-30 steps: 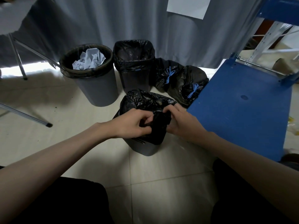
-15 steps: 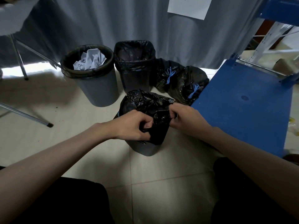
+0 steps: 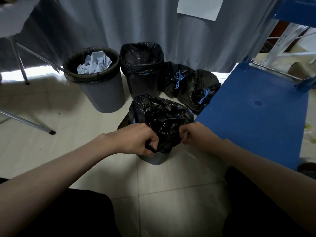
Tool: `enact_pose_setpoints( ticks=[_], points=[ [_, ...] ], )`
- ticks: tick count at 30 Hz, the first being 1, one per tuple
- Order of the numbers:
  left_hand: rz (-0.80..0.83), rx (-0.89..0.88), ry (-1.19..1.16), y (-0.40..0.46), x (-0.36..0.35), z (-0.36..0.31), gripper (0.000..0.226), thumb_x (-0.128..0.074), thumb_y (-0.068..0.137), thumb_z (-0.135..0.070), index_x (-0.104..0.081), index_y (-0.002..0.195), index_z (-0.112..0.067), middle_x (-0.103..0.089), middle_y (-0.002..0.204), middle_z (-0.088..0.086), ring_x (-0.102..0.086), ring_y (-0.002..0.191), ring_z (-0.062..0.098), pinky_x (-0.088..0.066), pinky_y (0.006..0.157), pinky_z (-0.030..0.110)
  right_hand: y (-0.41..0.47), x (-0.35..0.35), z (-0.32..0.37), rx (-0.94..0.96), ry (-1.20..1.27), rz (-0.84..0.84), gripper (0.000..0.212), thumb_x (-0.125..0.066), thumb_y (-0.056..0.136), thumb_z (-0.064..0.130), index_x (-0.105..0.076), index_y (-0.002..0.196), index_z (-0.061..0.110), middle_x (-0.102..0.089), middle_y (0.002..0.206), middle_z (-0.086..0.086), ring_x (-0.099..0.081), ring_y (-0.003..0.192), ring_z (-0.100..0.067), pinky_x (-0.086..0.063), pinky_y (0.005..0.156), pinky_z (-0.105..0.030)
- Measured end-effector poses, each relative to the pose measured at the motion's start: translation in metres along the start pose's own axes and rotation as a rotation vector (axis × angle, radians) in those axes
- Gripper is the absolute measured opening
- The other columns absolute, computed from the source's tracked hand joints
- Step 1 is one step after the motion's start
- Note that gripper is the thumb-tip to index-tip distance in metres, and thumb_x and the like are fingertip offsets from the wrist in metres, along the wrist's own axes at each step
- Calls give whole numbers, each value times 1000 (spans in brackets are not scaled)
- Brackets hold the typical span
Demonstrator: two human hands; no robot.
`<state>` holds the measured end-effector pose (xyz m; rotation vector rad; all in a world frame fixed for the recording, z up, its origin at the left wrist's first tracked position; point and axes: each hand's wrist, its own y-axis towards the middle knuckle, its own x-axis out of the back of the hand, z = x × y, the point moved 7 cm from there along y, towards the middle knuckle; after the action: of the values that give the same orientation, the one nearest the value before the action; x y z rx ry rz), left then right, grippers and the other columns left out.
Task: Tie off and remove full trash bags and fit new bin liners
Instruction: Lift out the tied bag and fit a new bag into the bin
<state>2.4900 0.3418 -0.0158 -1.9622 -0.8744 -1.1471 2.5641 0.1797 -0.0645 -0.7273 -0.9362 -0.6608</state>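
Near bin (image 3: 153,159): small, grey, on the tiled floor (image 3: 171,185) at the centre of view, mostly hidden under a black bag (image 3: 162,117) bunched over its top. Left hand (image 3: 136,141): at 7 o'clock of the bag, fingers curled in a closed grip on a fold of the black plastic. Right hand (image 3: 196,134): at 4 o'clock of the bag, fingertips pinching the bag's edge; the two hands are a little apart with plastic stretched between them. Round bin (image 3: 102,93): grey, at 10 o'clock of the near bin, lined in black, holding crumpled white paper (image 3: 94,64). Square bin (image 3: 142,74): at 12 o'clock, just beside the round one, black liner folded over its rim, contents not discernible. Tied bags: two black ones on the floor at 1 o'clock, touching each other, the first (image 3: 174,77) and the second (image 3: 201,93), each closed with a blue drawstring bow. Blue platform (image 3: 256,108): flat, at 3 o'clock, its edge just beside the right hand. Grey curtain (image 3: 119,23): behind all the bins, with a white sheet (image 3: 200,7) fixed at 12 o'clock.
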Motion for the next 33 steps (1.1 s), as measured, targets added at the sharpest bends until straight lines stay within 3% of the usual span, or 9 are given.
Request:
enact_pose_setpoints(
  ticks=[4, 6, 8, 11, 16, 22, 27, 33],
  points=[
    [-14, -55, 81, -3, -3, 1, 10, -71, 78, -32, -71, 88, -30, -61, 92, -15, -58, 85, 4, -45, 66, 26, 1, -2, -1, 4, 3, 86, 14, -66, 87, 16, -68, 80, 28, -62, 80, 19, -58, 76, 2, -54, 80, -35],
    [-44, -88, 106, -4, -3, 1, 11, -71, 78, -31, -72, 89, -30, -59, 92, -15, -57, 89, 6, -40, 66, 22, 1, 0, 1, -44, -77, 77, 11, -59, 88, 13, -68, 83, 18, -63, 83, 10, -60, 78, -9, -54, 77, -37],
    [-75, -111, 120, -5, -3, 1, 12, -72, 77, -30, -71, 89, -30, -59, 90, -15, -57, 90, 7, -37, 69, 21, 0, 10, 6, -97, -133, -47, 12, -49, 90, 11, -60, 84, 11, -61, 86, -4, -60, 80, -27, -53, 72, -43],
    [-121, -135, 130, -8, -2, 0, 13, -71, 74, -31, -64, 85, -30, -59, 85, -16, -55, 87, 5, -41, 79, 26, -3, 23, 28, 32, -11, -235, 10, -51, 85, 10, -49, 80, 18, -50, 86, 2, -51, 76, -20, -46, 66, -40],
    [-190, -183, 156, -16, 4, -5, 20, -69, 72, -29, -53, 83, -27, -51, 82, -13, -49, 83, 8, -43, 76, 31, -8, 2, 64, 310, 38, -26, 14, -69, 78, 32, -61, 90, 33, -46, 93, 15, -50, 81, -1, -45, 70, -22],
    [-197, -228, 263, -25, 2, 1, 25, -70, 70, -21, -49, 83, -25, -49, 83, -13, -47, 82, 13, -46, 70, 32, -5, -7, 65, 304, 25, 16, 13, -75, 81, 33, -62, 79, 29, -51, 87, 13, -53, 80, -3, -51, 72, -32],
    [-212, -244, 382, -35, 2, 10, 23, -72, 70, -18, -54, 85, -23, -55, 85, -11, -54, 82, 15, -35, 68, 21, -7, -7, 67, 302, 32, 52, 14, -77, 81, 31, -64, 78, 27, -58, 85, 12, -57, 75, -3, -52, 68, -29],
    [-253, -196, 493, -37, -2, 18, 24, -71, 66, -15, -49, 74, -20, -57, 76, -5, -57, 72, 22, -47, 56, 33, -7, -7, 68, 287, 37, 83, 21, -78, 80, 30, -59, 71, 29, -65, 75, 10, -61, 69, -3, -56, 67, -32]
  ],
)
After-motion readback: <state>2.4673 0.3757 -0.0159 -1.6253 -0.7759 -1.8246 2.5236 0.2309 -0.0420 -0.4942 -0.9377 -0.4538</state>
